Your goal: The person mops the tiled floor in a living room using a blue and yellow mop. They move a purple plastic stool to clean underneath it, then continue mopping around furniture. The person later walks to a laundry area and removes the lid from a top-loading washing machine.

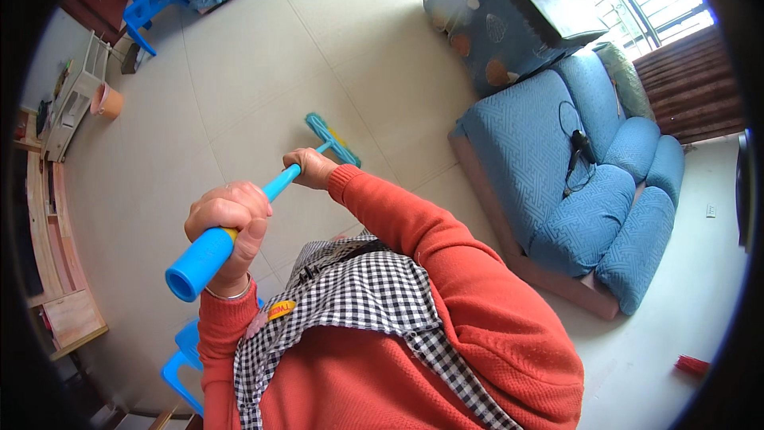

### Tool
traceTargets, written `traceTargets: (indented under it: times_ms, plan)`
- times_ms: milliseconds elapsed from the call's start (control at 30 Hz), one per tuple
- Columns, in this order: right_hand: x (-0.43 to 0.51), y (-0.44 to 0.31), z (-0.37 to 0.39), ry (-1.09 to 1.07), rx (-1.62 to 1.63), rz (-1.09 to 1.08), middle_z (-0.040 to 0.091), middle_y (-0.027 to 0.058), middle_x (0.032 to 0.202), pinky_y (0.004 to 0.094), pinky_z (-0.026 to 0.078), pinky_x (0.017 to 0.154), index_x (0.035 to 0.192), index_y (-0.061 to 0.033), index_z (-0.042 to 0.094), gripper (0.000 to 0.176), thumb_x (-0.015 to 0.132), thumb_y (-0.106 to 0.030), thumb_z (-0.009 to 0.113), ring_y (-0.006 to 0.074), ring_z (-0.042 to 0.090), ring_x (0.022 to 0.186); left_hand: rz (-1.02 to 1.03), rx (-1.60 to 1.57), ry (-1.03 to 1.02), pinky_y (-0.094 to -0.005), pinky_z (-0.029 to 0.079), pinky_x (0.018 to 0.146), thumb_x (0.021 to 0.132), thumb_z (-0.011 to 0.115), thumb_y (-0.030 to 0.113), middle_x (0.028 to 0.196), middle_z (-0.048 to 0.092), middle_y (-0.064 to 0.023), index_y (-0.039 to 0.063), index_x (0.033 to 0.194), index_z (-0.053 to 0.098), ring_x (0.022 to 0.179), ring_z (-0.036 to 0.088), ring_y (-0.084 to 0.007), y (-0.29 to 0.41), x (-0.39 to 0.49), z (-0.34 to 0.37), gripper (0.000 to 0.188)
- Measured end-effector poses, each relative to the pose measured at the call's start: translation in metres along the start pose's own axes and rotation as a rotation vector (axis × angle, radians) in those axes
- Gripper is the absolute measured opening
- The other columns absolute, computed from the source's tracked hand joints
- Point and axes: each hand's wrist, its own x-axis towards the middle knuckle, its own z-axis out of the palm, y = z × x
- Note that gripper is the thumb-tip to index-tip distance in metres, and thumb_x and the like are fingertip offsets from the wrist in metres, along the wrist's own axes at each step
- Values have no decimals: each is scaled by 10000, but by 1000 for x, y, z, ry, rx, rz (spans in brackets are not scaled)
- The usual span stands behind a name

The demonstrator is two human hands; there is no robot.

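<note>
A blue broom or mop handle (283, 182) runs away from me and down towards the tiled floor. Near its thick blue top end (200, 264), my left hand (230, 218) is wrapped around the handle, beside a yellow ring. Lower along the shaft, my right hand (311, 167) grips it with that arm stretched across my body. Beyond the right hand, the teal head (332, 138) with some yellow along one side rests on or just above the floor; which, I cannot tell.
A blue-covered sofa (513, 137) stands to the right, with a black corded hair dryer (582, 146) on it. Behind it is a cloth-draped table (483, 30). Blue plastic chairs (156, 3) (182, 364) stand at the far left and beside me. An orange bucket (108, 101) sits by a white cabinet (74, 98).
</note>
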Motion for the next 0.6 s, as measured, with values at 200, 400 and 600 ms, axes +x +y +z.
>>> traceTargets:
  times_ms: [200,400,600]
  plan:
    - [7,61,-102,191,-197,0,620,129,751,419,490,669,726,-70,580,135,731,-87,714,343,606,765,30,-114,-52,-358,487,629,879,619,53,638,529,-39,88,742,445,575,515,-161,-64,49,29,224]
    - [-12,214,-247,207,-358,118,616,133,769,429,489,701,710,-83,587,105,708,-81,692,353,599,811,-187,-115,-55,-480,487,908,867,613,-14,749,592,-63,81,792,488,744,601,-209,-196,114,110,175]
    - [4,265,-292,46,-235,291,618,134,746,429,492,671,706,-87,564,144,695,-72,707,343,618,807,-342,-242,-23,-425,509,855,846,626,-38,710,589,-66,58,750,490,703,598,-199,-252,205,140,192]
